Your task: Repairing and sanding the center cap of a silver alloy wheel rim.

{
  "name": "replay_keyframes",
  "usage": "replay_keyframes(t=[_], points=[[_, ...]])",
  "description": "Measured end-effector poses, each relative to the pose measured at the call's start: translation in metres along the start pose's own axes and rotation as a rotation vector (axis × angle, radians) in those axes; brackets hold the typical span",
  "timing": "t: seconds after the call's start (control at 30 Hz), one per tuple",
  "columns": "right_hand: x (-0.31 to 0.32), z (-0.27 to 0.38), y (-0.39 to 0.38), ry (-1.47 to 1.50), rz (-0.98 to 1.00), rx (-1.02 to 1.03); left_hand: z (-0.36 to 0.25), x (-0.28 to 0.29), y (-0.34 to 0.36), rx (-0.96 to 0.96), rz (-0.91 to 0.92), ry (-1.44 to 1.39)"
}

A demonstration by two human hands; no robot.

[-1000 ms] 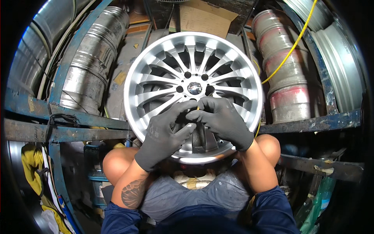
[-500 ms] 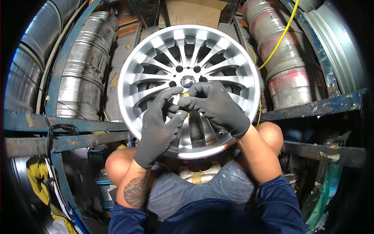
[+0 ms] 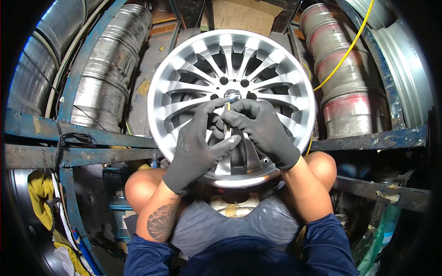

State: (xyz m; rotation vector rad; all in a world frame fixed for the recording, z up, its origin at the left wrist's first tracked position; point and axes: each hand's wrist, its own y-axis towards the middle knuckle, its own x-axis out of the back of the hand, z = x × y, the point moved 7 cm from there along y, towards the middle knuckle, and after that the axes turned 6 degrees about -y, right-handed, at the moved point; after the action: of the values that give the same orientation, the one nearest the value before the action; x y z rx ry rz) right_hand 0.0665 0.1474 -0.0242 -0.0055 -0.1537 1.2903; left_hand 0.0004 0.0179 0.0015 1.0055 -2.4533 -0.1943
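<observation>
A silver multi-spoke alloy wheel rim (image 3: pixel 300 69) lies face up in front of my knees, its shiny round centre cap (image 3: pixel 232 95) showing just beyond my fingertips. Both hands wear dark grey gloves and meet over the near spokes. Between them is a small, narrow yellow-edged strip (image 3: pixel 228 106); its exact kind I cannot make out, as fingers cover most of it. My right hand (image 3: pixel 262 126) pinches the strip between thumb and fingers. My left hand (image 3: pixel 195 142) curls around it from the other side, index finger by its upper end and thumb by its lower end.
Stacked metal wheel barrels (image 3: pixel 108 69) stand on the left, with more red-stained ones (image 3: pixel 347 73) on the right. Blue metal rack bars (image 3: pixel 368 139) flank me. A yellow hose (image 3: pixel 352 46) hangs at right. Marked cardboard (image 3: pixel 244 17) lies beyond the rim.
The view has shifted, so the rim sits a little further right. My left thumb has moved right, across the strip's lower end. The strip now shows more edge-on.
</observation>
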Motion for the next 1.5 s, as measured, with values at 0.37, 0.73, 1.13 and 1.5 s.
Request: replay_keyframes(t=[0.37,0.73,1.13,1.5], points=[[-0.013,0.004,-0.006,0.198,0.232,-0.035,-0.007,0.016,-0.008,-0.105,0.018,0.026],[-0.009,0.002,-0.007,-0.118,-0.035,0.007,-0.003,0.002,-0.006,-0.268,-0.053,0.438],[-0.024,0.034,-0.014,-0.577,-0.275,0.413,0.022,0.026,0.001,0.204,-0.014,-0.14],[-0.073,0.065,-0.03,-0.838,-0.067,1.006,0.037,0.068,-0.004,0.63,0.338,-0.59]])
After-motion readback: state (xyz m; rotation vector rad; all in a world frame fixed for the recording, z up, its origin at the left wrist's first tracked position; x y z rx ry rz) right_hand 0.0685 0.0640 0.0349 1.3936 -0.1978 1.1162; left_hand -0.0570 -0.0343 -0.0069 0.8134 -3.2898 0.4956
